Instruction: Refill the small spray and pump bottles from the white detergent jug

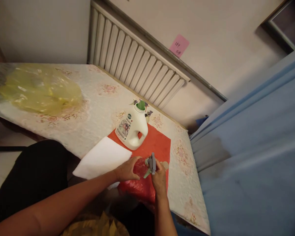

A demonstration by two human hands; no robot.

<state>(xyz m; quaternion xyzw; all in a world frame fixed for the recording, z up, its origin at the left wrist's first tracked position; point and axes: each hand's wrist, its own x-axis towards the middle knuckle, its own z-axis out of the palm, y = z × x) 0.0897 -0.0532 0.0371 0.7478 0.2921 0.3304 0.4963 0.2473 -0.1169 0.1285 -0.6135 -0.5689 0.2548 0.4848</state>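
My left hand [126, 168] is closed around the see-through body of a spray bottle [140, 167], which lies tilted toward the right. At its other end my right hand [159, 177] grips the grey trigger head [151, 163], its fingers partly hidden behind it. Red shows through the clear plastic. Just beyond my hands a cream jug [135, 127] with a printed label stands upright without a cap on its neck. Something green [141, 105] sticks out of its mouth. A pale round piece [165, 165] shows beside my right hand.
Under the work lies a red plastic sheet [159, 141], with a folded white cloth or paper [103, 159] to its left. More grey spray heads [149, 113] show behind the jug. A yellow plastic bag [44, 88] sits far left on the flowered tablecloth [98, 114]. A radiator [132, 55] and blue curtain [248, 147] border the table.
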